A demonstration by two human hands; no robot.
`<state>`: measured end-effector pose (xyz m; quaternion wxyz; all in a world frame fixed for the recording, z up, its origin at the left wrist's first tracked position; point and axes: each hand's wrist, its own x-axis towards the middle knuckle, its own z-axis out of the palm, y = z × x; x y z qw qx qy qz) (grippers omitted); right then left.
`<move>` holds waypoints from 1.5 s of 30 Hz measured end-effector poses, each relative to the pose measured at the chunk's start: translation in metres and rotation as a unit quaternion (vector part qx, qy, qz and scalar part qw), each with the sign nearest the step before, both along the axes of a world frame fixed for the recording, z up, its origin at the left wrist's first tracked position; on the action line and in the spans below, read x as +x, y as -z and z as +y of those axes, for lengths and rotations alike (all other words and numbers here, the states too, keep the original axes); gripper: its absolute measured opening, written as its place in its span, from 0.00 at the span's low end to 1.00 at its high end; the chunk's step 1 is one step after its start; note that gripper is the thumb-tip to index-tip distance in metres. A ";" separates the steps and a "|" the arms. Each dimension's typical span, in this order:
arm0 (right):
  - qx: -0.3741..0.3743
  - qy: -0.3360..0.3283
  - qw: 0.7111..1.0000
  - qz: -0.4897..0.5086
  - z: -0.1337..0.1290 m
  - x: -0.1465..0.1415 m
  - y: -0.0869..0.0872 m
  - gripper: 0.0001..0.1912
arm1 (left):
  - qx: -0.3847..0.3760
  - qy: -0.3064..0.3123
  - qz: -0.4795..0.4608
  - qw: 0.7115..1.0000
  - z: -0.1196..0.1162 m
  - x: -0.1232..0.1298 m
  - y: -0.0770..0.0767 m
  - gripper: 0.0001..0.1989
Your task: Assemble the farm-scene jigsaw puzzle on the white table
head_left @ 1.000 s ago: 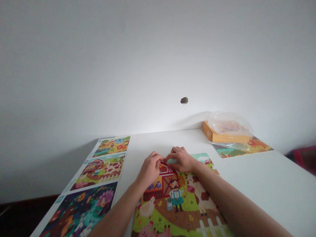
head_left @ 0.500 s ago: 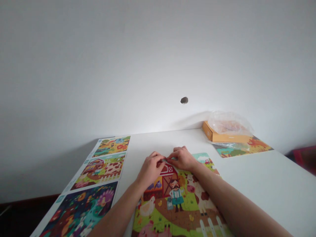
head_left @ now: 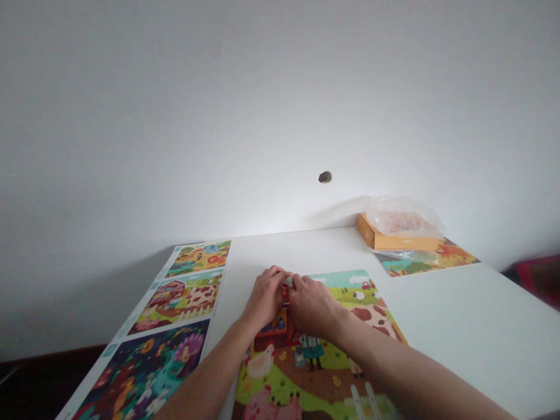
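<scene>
**Picture sheets**: three in a row along the left edge of the white table, lower left of the frame, barn and cow scene on the middle sheet.

**Left hand**: centre of the frame, fingers curled inward, pinching the piece from the left.

**Puzzle piece**: red, mostly hidden between both hands, just above the barn.

**Right hand**: just right of the left hand, fingers curled over the same piece, fingertips touching the left hand.

**Farm jigsaw puzzle**: flat on the table, bottom centre, partly under both hands and forearms.

**Orange box**: upper right, against the wall, under a clear plastic bag.

**Puzzle sheet**: far right, partly under the box.
</scene>
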<state>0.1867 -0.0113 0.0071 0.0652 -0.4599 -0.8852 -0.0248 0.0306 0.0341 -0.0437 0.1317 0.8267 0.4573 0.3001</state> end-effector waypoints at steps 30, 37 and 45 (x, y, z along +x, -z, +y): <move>-0.041 0.278 0.954 0.107 -0.107 0.042 0.036 0.34 | -0.068 -0.147 -0.271 0.949 0.022 -0.015 0.006 0.14; -0.042 0.278 0.955 0.092 -0.114 0.068 0.036 0.34 | -0.085 -0.153 -0.264 0.949 0.023 -0.013 0.007 0.14; -0.050 0.280 0.955 0.084 -0.118 0.093 0.035 0.32 | -0.080 -0.149 -0.245 0.955 0.023 -0.014 0.007 0.14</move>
